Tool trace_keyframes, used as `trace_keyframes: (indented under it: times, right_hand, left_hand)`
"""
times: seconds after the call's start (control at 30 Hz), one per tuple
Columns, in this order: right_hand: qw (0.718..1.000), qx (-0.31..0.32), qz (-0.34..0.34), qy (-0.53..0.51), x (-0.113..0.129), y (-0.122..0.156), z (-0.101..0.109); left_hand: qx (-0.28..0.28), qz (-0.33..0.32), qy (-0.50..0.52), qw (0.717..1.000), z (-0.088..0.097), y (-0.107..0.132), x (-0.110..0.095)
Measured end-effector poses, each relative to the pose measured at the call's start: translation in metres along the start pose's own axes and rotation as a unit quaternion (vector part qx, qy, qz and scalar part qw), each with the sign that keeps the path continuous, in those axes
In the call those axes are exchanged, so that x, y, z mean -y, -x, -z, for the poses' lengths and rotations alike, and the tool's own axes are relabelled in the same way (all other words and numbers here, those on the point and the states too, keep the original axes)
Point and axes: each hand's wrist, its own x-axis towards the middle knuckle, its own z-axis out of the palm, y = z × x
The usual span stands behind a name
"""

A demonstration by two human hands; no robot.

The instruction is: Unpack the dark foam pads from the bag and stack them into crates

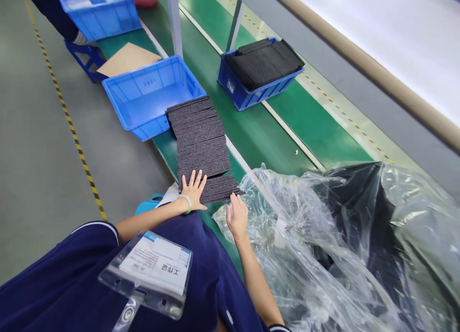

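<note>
A long fanned row of dark grey foam sheets lies along the near edge of the green conveyor. My left hand rests flat on the near end of that row, fingers spread, with a pale bracelet at the wrist. Beside the row's near right corner, my right hand is open with fingers loosely extended, touching the sheet edges and the clear plastic. Neither hand grips anything.
An empty blue bin sits beyond the row. Another blue bin across the belt holds black sheets. A large crumpled clear plastic bag with dark material lies at right. Cardboard and a third blue bin are farther back.
</note>
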Motion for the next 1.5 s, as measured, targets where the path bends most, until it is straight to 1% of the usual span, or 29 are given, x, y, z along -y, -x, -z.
trace_keyframes:
  times: [0.07,0.2,0.4,0.57,0.63,0.7,0.8,0.93,1.03,1.1,1.23,1.3,1.43,1.5]
  right_hand:
    - [1.000,0.006,-0.002,0.013,0.003,0.007,-0.004]
    - [0.999,-0.010,-0.028,0.043,0.006,0.012,-0.011]
    - [0.995,0.008,-0.066,0.076,0.006,-0.004,-0.016]
    - [0.994,0.025,-0.072,0.074,0.006,-0.012,-0.017]
    - [0.995,0.008,-0.069,0.070,0.007,-0.010,-0.016]
    - [0.995,-0.023,-0.060,0.071,0.008,-0.010,-0.015]
    - [0.996,-0.049,-0.027,0.075,0.010,-0.018,-0.012]
    - [0.998,-0.017,0.024,0.057,0.009,-0.033,-0.009]
    - [0.998,0.004,0.045,0.035,0.004,-0.037,-0.008]
    - [0.999,0.004,0.041,0.027,0.002,-0.036,-0.009]
    - [0.999,0.002,0.011,0.035,0.003,-0.037,-0.011]
    - [0.999,0.011,0.002,0.047,0.005,-0.042,-0.012]
    - [0.997,0.037,0.004,0.066,0.007,-0.050,-0.012]
    - [0.997,0.035,-0.004,0.064,0.009,-0.051,-0.012]
  left_hand:
    - [0.002,0.003,-0.006,1.000,0.001,0.000,0.000]
    - [0.000,0.005,-0.015,1.000,0.002,-0.001,-0.001]
    - [-0.004,0.011,-0.017,1.000,0.002,0.000,-0.003]
    - [-0.005,0.012,-0.014,1.000,0.003,0.000,-0.003]
    - [-0.004,0.013,-0.013,1.000,0.002,-0.001,-0.003]
    - [-0.002,0.013,-0.012,1.000,0.002,-0.001,-0.003]
    - [0.000,0.011,-0.012,1.000,0.001,-0.001,-0.002]
    - [-0.005,0.010,-0.009,1.000,-0.001,-0.001,-0.002]
    - [-0.006,0.008,-0.005,1.000,-0.001,-0.001,-0.003]
    - [-0.005,0.007,-0.004,1.000,-0.001,-0.001,-0.003]
    - [-0.003,0.006,-0.004,1.000,0.000,-0.001,-0.003]
    - [-0.002,0.006,-0.003,1.000,0.000,-0.001,-0.003]
    - [-0.004,0.008,-0.002,1.000,0.000,-0.002,-0.004]
    - [-0.005,0.008,-0.001,1.000,-0.001,-0.002,-0.004]
